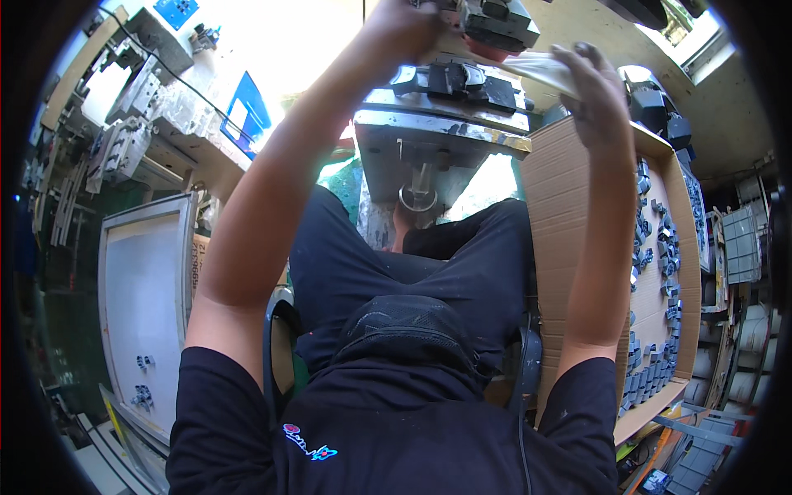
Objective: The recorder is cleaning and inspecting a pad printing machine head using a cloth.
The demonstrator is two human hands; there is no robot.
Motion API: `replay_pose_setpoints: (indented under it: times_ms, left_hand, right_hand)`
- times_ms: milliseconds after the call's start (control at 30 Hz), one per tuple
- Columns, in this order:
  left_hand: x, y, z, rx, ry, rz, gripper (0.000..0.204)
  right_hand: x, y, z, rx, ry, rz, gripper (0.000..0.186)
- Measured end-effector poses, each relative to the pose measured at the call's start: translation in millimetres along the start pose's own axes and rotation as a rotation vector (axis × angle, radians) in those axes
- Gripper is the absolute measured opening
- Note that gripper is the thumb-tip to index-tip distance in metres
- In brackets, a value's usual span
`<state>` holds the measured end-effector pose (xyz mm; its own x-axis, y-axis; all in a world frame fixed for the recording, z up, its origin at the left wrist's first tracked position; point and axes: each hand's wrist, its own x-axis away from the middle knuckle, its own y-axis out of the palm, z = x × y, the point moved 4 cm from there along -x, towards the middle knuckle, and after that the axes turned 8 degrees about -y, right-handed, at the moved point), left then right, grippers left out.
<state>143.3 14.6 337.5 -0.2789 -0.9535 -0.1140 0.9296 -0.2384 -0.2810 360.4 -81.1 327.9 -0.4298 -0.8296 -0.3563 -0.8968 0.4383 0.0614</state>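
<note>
In front of me, a machine's block-shaped head [503, 25] carries a reddish pad [487, 49] on its underside. My left hand [412, 31] is raised at the left of this head, with its fingers blurred and partly hidden. On the other side, my right hand [596, 92] grips the end of a whitish strip [540, 69], perhaps tape or cloth, which stretches towards the pad. Below the pad, a dark fixture [454, 79] with a small pale-topped part sits on the machine's metal bed [437, 128].
A cardboard box [569, 247] at my right holds rows of small grey parts [652, 371]. A framed white panel [144, 289] with a few small parts on it leans at my left. A cluttered bench [186, 124] stands at the far left. Chair arms flank me.
</note>
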Motion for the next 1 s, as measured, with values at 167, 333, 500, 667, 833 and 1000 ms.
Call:
replay_pose_setpoints:
  times_ms: [167,333,500,667,833,1000]
  left_hand:
    - [-4,7,-4,0.139,0.011,-0.012,0.024]
    - [13,-56,-3,0.133,0.055,0.102,0.038]
    - [51,-41,-19,0.019,0.102,0.044,0.024]
    - [74,-17,-18,-0.089,0.145,0.014,0.019]
    - [83,-12,-24,0.07,0.031,-0.209,0.03]
    - [105,-5,-27,0.502,-0.321,-0.307,0.041]
  right_hand:
    - [-9,-16,-1,0.009,-0.035,0.022,0.039]
    - [5,44,17,-0.02,0.002,-0.15,0.028]
    - [45,22,10,-0.024,-0.013,0.016,0.017]
    - [66,5,16,-0.065,-0.081,0.044,0.014]
    - [84,17,7,-0.029,-0.062,-0.08,0.023]
    - [85,23,16,-0.401,0.092,-0.059,0.027]
